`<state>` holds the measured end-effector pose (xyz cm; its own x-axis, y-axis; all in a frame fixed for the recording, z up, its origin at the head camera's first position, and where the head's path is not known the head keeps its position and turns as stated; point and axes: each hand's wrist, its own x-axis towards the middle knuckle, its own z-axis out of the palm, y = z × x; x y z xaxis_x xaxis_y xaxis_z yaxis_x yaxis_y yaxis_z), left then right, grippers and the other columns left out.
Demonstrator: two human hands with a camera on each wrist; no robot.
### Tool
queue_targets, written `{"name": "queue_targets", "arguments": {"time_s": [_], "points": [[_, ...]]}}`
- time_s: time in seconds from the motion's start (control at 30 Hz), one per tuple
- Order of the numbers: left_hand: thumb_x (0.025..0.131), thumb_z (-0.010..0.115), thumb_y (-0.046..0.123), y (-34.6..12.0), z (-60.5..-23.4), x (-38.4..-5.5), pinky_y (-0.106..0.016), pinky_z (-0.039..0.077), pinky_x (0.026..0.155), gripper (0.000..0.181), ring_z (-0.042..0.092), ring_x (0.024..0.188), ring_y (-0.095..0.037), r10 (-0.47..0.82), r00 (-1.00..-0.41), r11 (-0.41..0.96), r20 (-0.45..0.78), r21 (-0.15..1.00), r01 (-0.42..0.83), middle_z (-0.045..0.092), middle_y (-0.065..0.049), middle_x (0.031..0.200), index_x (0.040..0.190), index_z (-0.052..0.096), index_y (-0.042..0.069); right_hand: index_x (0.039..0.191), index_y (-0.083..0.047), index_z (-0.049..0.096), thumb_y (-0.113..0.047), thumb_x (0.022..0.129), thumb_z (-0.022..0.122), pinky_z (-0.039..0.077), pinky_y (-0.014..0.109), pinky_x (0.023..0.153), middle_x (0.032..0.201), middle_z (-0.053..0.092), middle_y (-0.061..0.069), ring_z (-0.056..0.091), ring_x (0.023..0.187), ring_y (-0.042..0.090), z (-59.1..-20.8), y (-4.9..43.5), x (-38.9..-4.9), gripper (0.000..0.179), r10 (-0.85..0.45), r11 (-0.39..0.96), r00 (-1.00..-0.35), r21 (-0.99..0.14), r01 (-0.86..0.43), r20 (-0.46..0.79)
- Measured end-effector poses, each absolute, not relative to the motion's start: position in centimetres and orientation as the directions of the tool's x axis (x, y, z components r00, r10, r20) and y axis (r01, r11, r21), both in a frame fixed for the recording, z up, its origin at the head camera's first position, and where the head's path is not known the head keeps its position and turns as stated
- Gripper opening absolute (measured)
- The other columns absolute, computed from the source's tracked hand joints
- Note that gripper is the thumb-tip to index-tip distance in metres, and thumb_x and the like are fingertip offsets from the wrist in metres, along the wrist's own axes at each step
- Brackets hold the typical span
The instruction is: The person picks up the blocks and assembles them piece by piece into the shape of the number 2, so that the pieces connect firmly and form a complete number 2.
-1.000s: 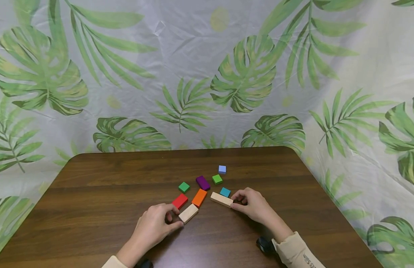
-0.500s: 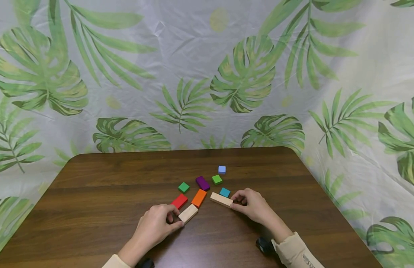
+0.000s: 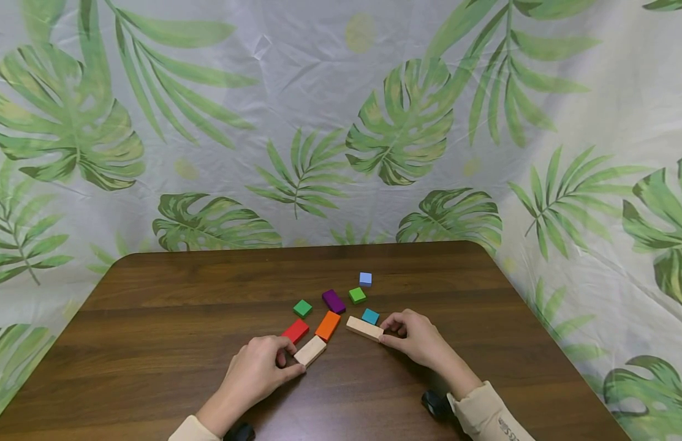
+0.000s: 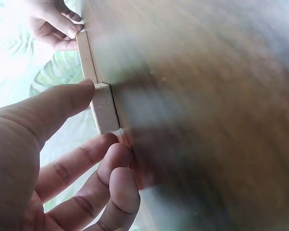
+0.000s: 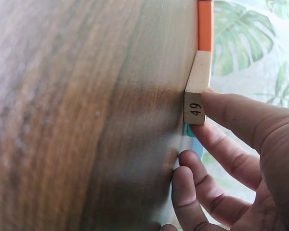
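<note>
My left hand (image 3: 258,366) pinches the near end of a plain wooden block (image 3: 310,351) lying on the table, between thumb and index finger. In the left wrist view the block's end (image 4: 105,109) shows between them, while the other fingers curl below. A second plain wooden block (image 3: 365,328) lies to the right, its right end pinched by thumb and index finger of my right hand (image 3: 416,338). Its end face (image 5: 195,109) carries the number 49 in the right wrist view. An orange block (image 3: 328,326) lies between the two; a red block (image 3: 296,331) touches my left fingers' area.
Behind the right wooden block is a teal block (image 3: 371,316). Farther back lie a purple block (image 3: 334,301), a dark green block (image 3: 303,308), a light green block (image 3: 358,296) and a blue block (image 3: 365,279). A leaf-patterned cloth (image 3: 307,79) hangs behind the brown table (image 3: 170,306).
Almost nothing differs. My left thumb has slid very slightly to the right along the near wooden block; the right hand and all the blocks stay in place.
</note>
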<state>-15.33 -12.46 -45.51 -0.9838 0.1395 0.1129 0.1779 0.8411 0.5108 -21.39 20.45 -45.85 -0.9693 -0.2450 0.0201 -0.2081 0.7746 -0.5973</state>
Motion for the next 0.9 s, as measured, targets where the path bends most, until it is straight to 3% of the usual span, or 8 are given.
{"name": "queue_targets", "arguments": {"time_s": [0.9], "points": [[0.080,0.094,0.027,-12.77,-45.30,-15.31,-0.026,0.034,0.049,0.023,0.044,0.055,-0.004,0.199,-0.973,0.843,0.120,0.485,0.232,0.054,0.016,0.068,0.089,0.073,0.026,0.100,-0.021,0.079,-0.028,0.094,0.085,0.053,0.039,0.083,0.099,0.066,-0.001,0.063,0.089,0.013,-45.62,20.22,-21.25,0.012,-0.243,0.775,-0.970,-0.600,-0.198,0.006]]}}
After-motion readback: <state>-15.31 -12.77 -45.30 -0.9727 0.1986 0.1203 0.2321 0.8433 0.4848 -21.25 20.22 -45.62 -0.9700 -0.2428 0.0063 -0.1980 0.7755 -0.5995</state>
